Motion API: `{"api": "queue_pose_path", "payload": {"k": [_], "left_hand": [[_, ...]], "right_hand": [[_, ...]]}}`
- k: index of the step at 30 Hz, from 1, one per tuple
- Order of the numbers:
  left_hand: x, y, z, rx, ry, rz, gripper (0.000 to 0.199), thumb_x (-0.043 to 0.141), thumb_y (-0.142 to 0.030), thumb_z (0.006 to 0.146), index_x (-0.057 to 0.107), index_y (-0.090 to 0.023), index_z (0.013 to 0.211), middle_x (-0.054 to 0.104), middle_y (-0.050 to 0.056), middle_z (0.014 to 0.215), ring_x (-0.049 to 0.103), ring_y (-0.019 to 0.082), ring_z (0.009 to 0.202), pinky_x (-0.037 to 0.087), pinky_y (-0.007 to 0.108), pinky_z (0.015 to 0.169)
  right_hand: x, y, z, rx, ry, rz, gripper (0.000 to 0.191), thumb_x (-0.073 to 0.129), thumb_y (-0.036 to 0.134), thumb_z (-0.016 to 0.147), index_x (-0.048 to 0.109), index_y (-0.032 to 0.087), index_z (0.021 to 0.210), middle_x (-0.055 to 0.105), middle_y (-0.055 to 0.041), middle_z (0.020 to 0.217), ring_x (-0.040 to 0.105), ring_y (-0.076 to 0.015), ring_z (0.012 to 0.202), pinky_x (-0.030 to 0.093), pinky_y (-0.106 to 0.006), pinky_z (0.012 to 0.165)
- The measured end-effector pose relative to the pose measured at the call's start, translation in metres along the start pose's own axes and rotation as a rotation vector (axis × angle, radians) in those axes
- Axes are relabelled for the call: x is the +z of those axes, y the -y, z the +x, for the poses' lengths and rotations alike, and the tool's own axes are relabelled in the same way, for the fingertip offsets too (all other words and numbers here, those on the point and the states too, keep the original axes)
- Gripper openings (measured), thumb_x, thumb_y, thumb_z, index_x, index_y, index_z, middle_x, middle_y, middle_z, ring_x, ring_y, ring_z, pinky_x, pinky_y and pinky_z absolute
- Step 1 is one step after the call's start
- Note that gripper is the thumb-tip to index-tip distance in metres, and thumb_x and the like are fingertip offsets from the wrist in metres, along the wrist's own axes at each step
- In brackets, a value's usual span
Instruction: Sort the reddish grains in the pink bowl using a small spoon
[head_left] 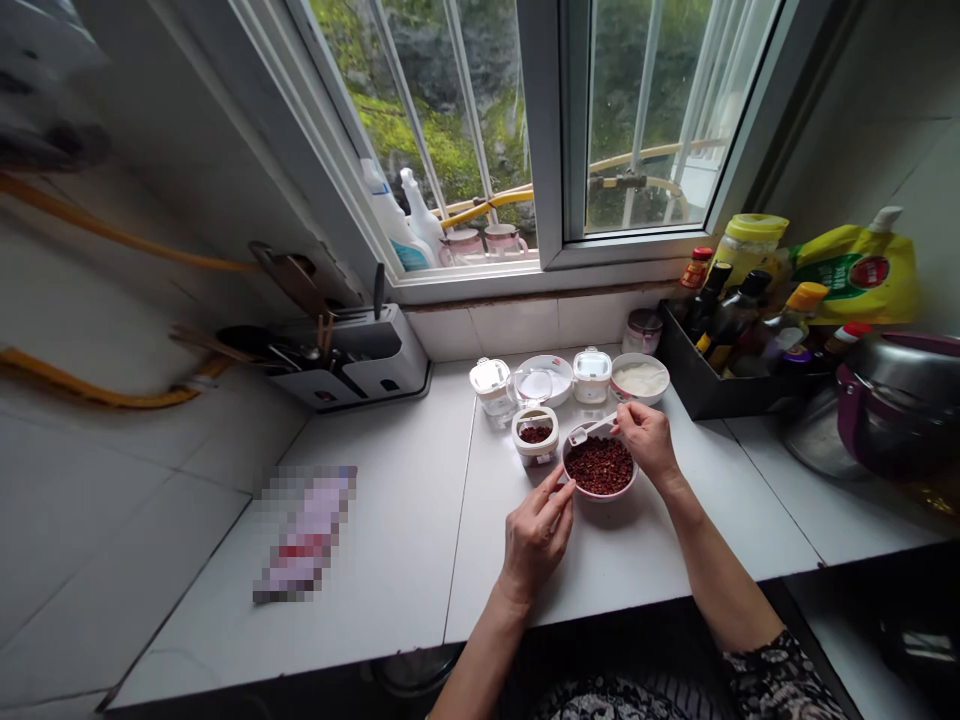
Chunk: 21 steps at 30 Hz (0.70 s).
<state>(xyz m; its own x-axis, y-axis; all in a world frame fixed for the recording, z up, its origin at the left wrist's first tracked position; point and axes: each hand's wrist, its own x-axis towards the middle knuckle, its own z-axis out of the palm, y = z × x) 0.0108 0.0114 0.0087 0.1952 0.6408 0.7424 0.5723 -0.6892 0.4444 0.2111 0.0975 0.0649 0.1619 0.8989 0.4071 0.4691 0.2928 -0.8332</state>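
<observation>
A bowl of dark red peppercorn-like grains (598, 466) stands on the white counter. My left hand (538, 530) has its fingers pinched on the bowl's left rim. Between the fingers of my right hand (646, 440) is the handle of a small white spoon (578, 435), whose scoop hangs over the bowl's upper left edge. Just left of the bowl, a clear square jar (535, 438) with a white rim holds some of the same red grains. Behind them are two white-lidded jars (491, 385) (592, 375), a bowl of white powder (555, 383) and a bowl of white grains (640, 378).
A black box (705, 388) of sauce bottles and a steel pot (885, 400) are on the right. At the back left stands a utensil holder (360, 365). A blurred pinkish packet (311, 530) lies on the left counter. Spray bottles (420, 215) stand by the window.
</observation>
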Motion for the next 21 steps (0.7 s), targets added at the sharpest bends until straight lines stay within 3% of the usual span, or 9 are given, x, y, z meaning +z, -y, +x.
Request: {"api": "queue_pose_path", "payload": {"k": [5,8,11,14,17,21], "left_hand": [[0.000,0.000,0.001,0.011,-0.004,0.001,0.032,0.055,-0.009,0.094,0.068,-0.019,0.121,0.069,0.015,0.128,0.072,0.022,0.110,0.062,0.031,0.092],[0.001,0.000,0.001,0.013,-0.004,0.010,0.032,0.055,-0.009,0.094,0.068,-0.019,0.121,0.069,0.015,0.128,0.072,0.022,0.111,0.062,0.031,0.091],[0.001,0.000,0.001,0.012,-0.009,0.017,0.030,0.055,-0.009,0.095,0.069,-0.018,0.120,0.069,0.016,0.127,0.072,0.022,0.110,0.062,0.031,0.091],[0.001,0.000,0.001,0.017,-0.020,0.018,0.030,0.055,-0.008,0.094,0.069,-0.017,0.119,0.069,0.016,0.127,0.072,0.022,0.110,0.062,0.031,0.092],[0.001,-0.001,0.002,0.018,-0.024,0.014,0.029,0.055,-0.009,0.094,0.069,-0.017,0.119,0.070,0.016,0.126,0.072,0.022,0.110,0.061,0.031,0.092],[0.000,-0.001,0.002,0.017,-0.013,0.018,0.029,0.055,-0.009,0.095,0.069,-0.017,0.119,0.070,0.017,0.126,0.072,0.022,0.110,0.062,0.030,0.091]], "right_hand": [[0.007,0.018,0.004,-0.120,-0.042,-0.038,0.037,0.048,0.038,0.096,0.057,0.022,0.064,0.065,-0.0015,0.060,0.060,-0.0164,0.060,0.046,-0.029,0.065],[0.016,0.028,0.001,-0.310,-0.050,-0.147,0.032,0.047,0.032,0.098,0.059,0.022,0.070,0.067,-0.0028,0.068,0.062,-0.0185,0.070,0.047,-0.034,0.082],[0.026,0.034,-0.006,-0.519,0.039,-0.292,0.028,0.044,0.026,0.100,0.061,0.022,0.077,0.068,-0.0021,0.073,0.061,-0.0177,0.071,0.041,-0.038,0.097],[0.029,0.035,-0.010,-0.658,0.078,-0.372,0.027,0.044,0.023,0.101,0.061,0.022,0.081,0.067,0.0000,0.072,0.059,-0.0156,0.068,0.038,-0.039,0.102],[0.022,0.032,-0.009,-0.674,-0.061,-0.325,0.024,0.046,0.021,0.100,0.059,0.022,0.079,0.065,0.0014,0.069,0.058,-0.0149,0.065,0.041,-0.038,0.098],[0.007,0.017,-0.005,-0.565,-0.226,-0.260,0.028,0.048,0.018,0.096,0.053,0.023,0.070,0.061,0.0019,0.062,0.057,-0.0171,0.065,0.047,-0.035,0.086]]}}
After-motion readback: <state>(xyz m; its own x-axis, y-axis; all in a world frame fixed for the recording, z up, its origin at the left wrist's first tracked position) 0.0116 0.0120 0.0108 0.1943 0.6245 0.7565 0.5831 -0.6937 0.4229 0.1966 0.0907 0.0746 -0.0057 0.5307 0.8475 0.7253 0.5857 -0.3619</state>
